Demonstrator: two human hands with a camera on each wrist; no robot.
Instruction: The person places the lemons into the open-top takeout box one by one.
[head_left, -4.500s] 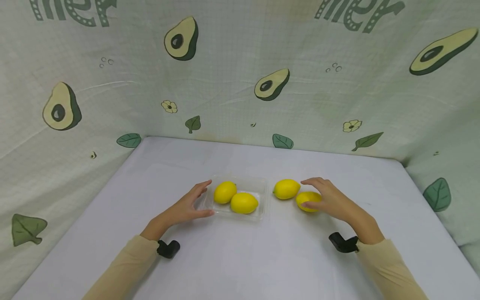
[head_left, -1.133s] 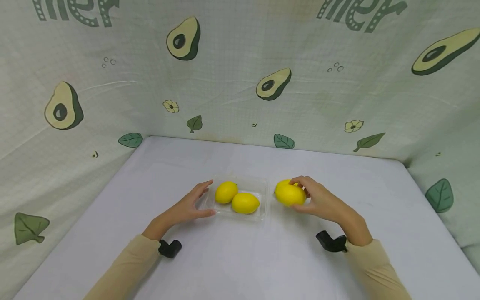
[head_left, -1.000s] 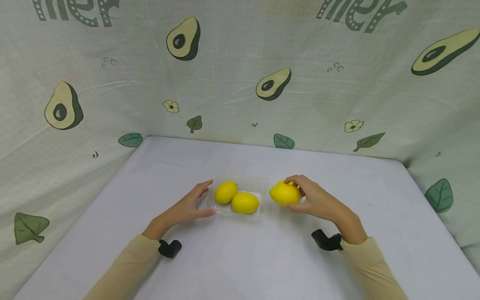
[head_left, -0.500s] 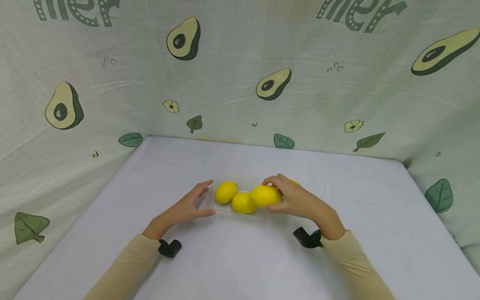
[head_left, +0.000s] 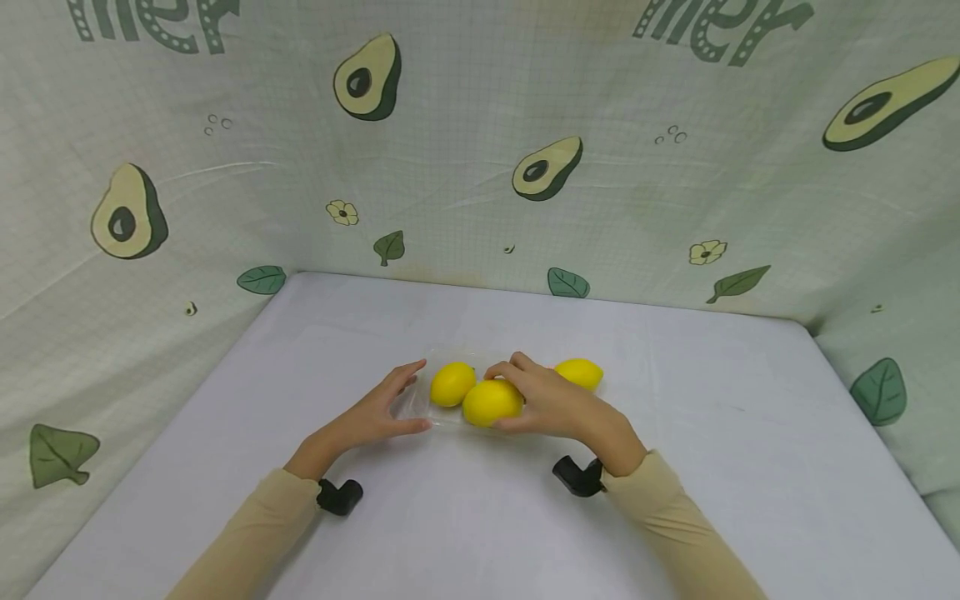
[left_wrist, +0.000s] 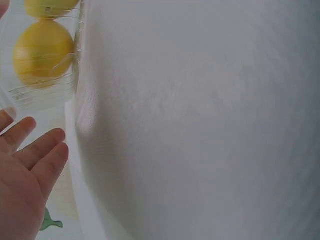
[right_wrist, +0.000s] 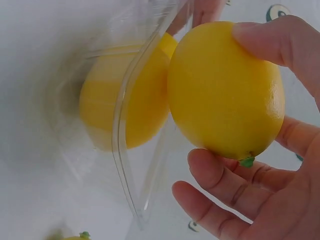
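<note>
A clear plastic container point(head_left: 417, 405) stands mid-table with lemons inside. One lemon point(head_left: 453, 384) shows at its left; another, seen through the container wall in the right wrist view, is a lemon point(right_wrist: 125, 100) mostly covered in the head view. My right hand point(head_left: 558, 404) grips a lemon point(right_wrist: 225, 90) between thumb and fingers, above the container rim point(right_wrist: 120, 112), its green stem tip toward the fingers. My left hand point(head_left: 375, 412) lies at the container's left side, fingers and thumb spread near its corners; in the left wrist view, the fingers point(left_wrist: 47, 150) look loosely extended.
One more lemon point(head_left: 581, 373) lies on the white tabletop point(head_left: 712, 400), right of the container and behind my right hand. A cloth backdrop point(head_left: 450, 167) printed with avocados and leaves rises behind the table and along its sides. Each wrist carries a black mount point(head_left: 341, 497).
My right hand has taken hold of the nearer lemon on the right, lifted it and carried it left over the container. My left hand has kept its place.
</note>
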